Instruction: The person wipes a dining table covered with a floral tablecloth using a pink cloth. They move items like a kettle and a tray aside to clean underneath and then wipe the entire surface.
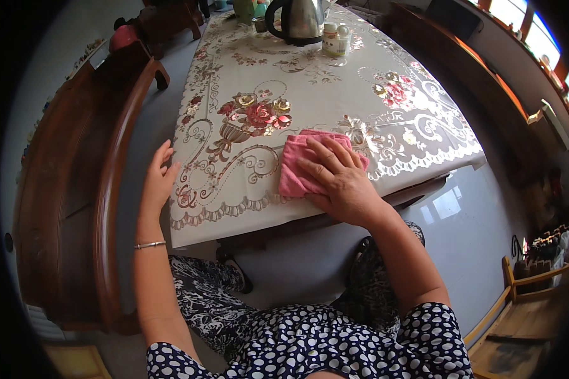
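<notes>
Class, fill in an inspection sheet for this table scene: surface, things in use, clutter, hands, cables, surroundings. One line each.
Surface: table under a pale tablecloth with red and gold flower print; its lacy edge hangs over the near side.
Things in use: pink cloth, bunched flat near the table's near edge.
Clutter: steel kettle and two small jars at the far end.
Hands: right hand pressed palm down on the cloth; left hand open, resting at the tablecloth's left edge, bracelet on the wrist.
Cables: nothing seen.
Surroundings: dark wooden bench on the left, grey floor, light wooden chair at the lower right, windows at the upper right.
</notes>
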`<action>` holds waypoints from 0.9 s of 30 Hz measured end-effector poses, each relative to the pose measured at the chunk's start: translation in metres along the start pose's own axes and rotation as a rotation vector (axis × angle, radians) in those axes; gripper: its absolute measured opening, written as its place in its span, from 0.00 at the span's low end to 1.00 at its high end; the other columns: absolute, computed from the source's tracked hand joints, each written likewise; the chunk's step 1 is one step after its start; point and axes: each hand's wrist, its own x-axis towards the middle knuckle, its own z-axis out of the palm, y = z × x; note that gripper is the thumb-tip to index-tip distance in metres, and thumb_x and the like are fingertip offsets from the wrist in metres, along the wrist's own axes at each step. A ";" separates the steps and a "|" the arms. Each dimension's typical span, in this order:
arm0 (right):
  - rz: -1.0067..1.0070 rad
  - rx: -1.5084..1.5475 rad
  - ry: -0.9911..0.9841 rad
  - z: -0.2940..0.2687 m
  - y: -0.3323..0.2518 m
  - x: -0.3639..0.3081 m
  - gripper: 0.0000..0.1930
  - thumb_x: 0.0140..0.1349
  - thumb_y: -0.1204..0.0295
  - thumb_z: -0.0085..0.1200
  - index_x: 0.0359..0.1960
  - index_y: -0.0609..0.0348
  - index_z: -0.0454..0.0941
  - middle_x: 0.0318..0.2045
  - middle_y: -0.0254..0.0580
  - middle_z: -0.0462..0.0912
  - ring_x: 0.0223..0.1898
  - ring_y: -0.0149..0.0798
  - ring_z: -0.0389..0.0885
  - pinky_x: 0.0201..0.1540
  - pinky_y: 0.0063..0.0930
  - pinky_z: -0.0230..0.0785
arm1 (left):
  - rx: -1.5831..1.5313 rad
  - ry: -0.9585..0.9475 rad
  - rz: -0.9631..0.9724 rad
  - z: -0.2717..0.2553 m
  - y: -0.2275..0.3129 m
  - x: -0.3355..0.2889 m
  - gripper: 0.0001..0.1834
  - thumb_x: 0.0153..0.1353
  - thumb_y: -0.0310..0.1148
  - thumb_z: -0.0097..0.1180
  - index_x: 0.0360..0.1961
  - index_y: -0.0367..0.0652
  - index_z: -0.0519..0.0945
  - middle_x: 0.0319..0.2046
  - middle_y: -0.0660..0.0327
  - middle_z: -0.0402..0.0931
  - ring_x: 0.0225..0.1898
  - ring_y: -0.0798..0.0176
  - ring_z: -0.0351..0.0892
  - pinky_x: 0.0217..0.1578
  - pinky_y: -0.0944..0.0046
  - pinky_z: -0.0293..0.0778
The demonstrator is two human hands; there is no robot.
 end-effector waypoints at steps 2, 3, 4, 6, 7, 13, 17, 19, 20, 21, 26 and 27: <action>0.087 -0.078 0.025 0.002 -0.003 0.001 0.26 0.52 0.56 0.58 0.55 0.40 0.73 0.64 0.42 0.62 0.65 0.54 0.56 0.66 0.52 0.46 | 0.024 0.007 -0.042 -0.002 -0.012 -0.024 0.27 0.62 0.32 0.54 0.63 0.42 0.64 0.57 0.51 0.68 0.60 0.57 0.66 0.59 0.62 0.62; 0.089 -0.077 -0.005 0.001 0.001 0.001 0.25 0.52 0.56 0.58 0.55 0.39 0.73 0.63 0.40 0.64 0.65 0.54 0.57 0.66 0.52 0.46 | 0.015 -0.003 -0.047 0.001 -0.018 -0.031 0.27 0.62 0.32 0.54 0.63 0.42 0.64 0.57 0.51 0.68 0.60 0.56 0.66 0.59 0.62 0.61; 0.089 -0.069 -0.036 0.003 0.006 0.001 0.25 0.53 0.55 0.57 0.54 0.38 0.73 0.62 0.38 0.65 0.65 0.54 0.57 0.66 0.52 0.46 | 0.012 -0.011 -0.056 0.002 -0.017 -0.038 0.27 0.62 0.33 0.54 0.62 0.41 0.65 0.57 0.52 0.68 0.60 0.56 0.65 0.59 0.62 0.61; 0.093 -0.088 -0.008 0.005 0.016 0.001 0.22 0.55 0.55 0.56 0.53 0.39 0.75 0.60 0.36 0.68 0.64 0.52 0.59 0.64 0.51 0.49 | 0.029 -0.048 -0.002 0.002 -0.017 -0.048 0.27 0.63 0.35 0.54 0.62 0.41 0.65 0.59 0.53 0.66 0.60 0.56 0.65 0.60 0.62 0.60; 0.109 -0.113 -0.003 0.004 0.023 0.001 0.22 0.55 0.55 0.56 0.53 0.40 0.75 0.60 0.36 0.68 0.64 0.51 0.59 0.64 0.51 0.50 | 0.021 -0.034 0.020 0.004 -0.023 -0.050 0.27 0.63 0.35 0.54 0.62 0.41 0.65 0.59 0.53 0.65 0.60 0.56 0.65 0.60 0.61 0.60; 0.490 -0.331 0.059 -0.043 0.128 -0.042 0.23 0.57 0.53 0.54 0.54 0.41 0.74 0.61 0.36 0.67 0.65 0.48 0.58 0.65 0.49 0.49 | -0.433 -0.042 -0.147 0.017 -0.033 -0.052 0.28 0.65 0.39 0.52 0.64 0.43 0.64 0.63 0.54 0.60 0.59 0.62 0.65 0.59 0.65 0.60; 0.838 -0.548 0.092 -0.098 0.222 -0.104 0.27 0.58 0.48 0.48 0.59 0.40 0.70 0.65 0.39 0.63 0.67 0.49 0.56 0.67 0.46 0.44 | -0.447 -0.024 -0.129 0.021 -0.036 -0.052 0.27 0.66 0.39 0.51 0.64 0.43 0.63 0.63 0.55 0.60 0.59 0.64 0.64 0.59 0.66 0.60; 1.012 -0.640 0.057 -0.119 0.237 -0.117 0.30 0.58 0.44 0.45 0.60 0.39 0.69 0.65 0.41 0.62 0.67 0.49 0.55 0.68 0.45 0.43 | -0.462 -0.007 -0.105 0.019 -0.044 -0.052 0.27 0.66 0.38 0.51 0.64 0.43 0.63 0.63 0.55 0.60 0.59 0.64 0.64 0.59 0.66 0.60; 1.086 -0.707 0.035 -0.127 0.249 -0.123 0.31 0.58 0.42 0.43 0.61 0.38 0.68 0.65 0.42 0.62 0.67 0.49 0.54 0.68 0.45 0.42 | -0.459 0.001 -0.086 0.022 -0.043 -0.052 0.27 0.66 0.38 0.50 0.64 0.44 0.63 0.63 0.55 0.60 0.59 0.64 0.63 0.59 0.66 0.60; 1.130 -0.726 -0.023 -0.131 0.249 -0.119 0.33 0.58 0.40 0.41 0.63 0.39 0.65 0.67 0.44 0.59 0.68 0.50 0.52 0.68 0.47 0.41 | -0.449 0.010 -0.069 0.024 -0.042 -0.053 0.27 0.66 0.37 0.50 0.64 0.44 0.63 0.63 0.55 0.60 0.60 0.64 0.63 0.59 0.66 0.60; 1.148 -0.692 -0.129 -0.096 0.235 -0.052 0.36 0.58 0.39 0.40 0.65 0.40 0.61 0.68 0.44 0.55 0.69 0.52 0.50 0.67 0.52 0.41 | -0.490 0.001 -0.109 0.024 -0.029 -0.055 0.27 0.66 0.36 0.50 0.65 0.45 0.62 0.64 0.55 0.59 0.63 0.64 0.59 0.60 0.65 0.57; 1.134 -0.663 -0.157 -0.082 0.222 -0.030 0.36 0.58 0.39 0.41 0.65 0.40 0.61 0.68 0.43 0.55 0.69 0.52 0.49 0.67 0.52 0.41 | -0.507 -0.004 -0.132 0.023 -0.027 -0.055 0.27 0.66 0.36 0.50 0.65 0.45 0.62 0.64 0.55 0.58 0.64 0.63 0.58 0.61 0.65 0.57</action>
